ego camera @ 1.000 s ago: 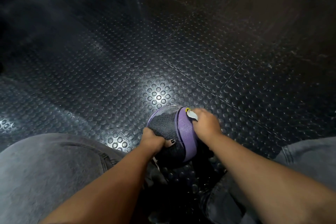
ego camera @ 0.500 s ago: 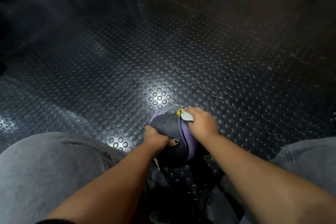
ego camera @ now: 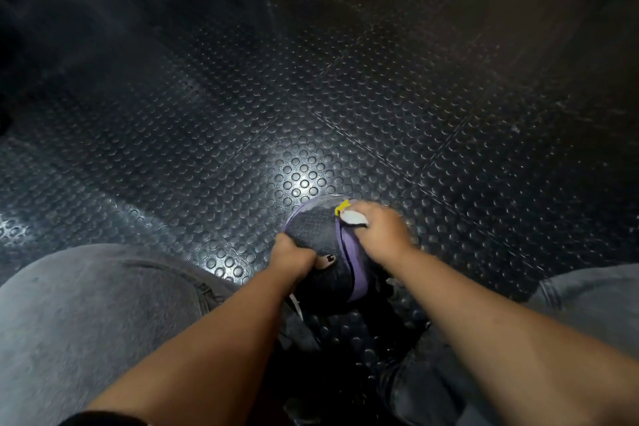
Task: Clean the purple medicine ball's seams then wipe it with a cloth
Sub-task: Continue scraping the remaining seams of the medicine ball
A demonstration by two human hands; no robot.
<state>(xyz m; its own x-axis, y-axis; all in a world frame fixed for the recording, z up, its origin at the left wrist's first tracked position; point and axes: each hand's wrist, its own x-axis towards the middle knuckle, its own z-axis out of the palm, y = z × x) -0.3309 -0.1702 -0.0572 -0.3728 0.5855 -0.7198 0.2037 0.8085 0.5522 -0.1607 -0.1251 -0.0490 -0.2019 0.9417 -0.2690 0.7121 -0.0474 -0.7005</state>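
The purple and dark grey medicine ball (ego camera: 320,231) sits on the studded floor between my knees. My left hand (ego camera: 294,257) grips its near left side, thumb laid across the grey panel. My right hand (ego camera: 382,233) holds a small white brush (ego camera: 352,217) with yellow bristles, the bristle end touching the purple seam band at the ball's top. The ball's underside and far side are hidden.
Black rubber floor (ego camera: 311,121) with raised round studs spreads all around, with a bright glare just beyond the ball. My grey-trousered knees (ego camera: 86,315) flank the ball at left and right. A dark folded cloth-like shape (ego camera: 297,332) lies under my left forearm.
My right hand has slid the brush leftward and up along the purple seam toward the top of the ball. The left hand has kept its hold.
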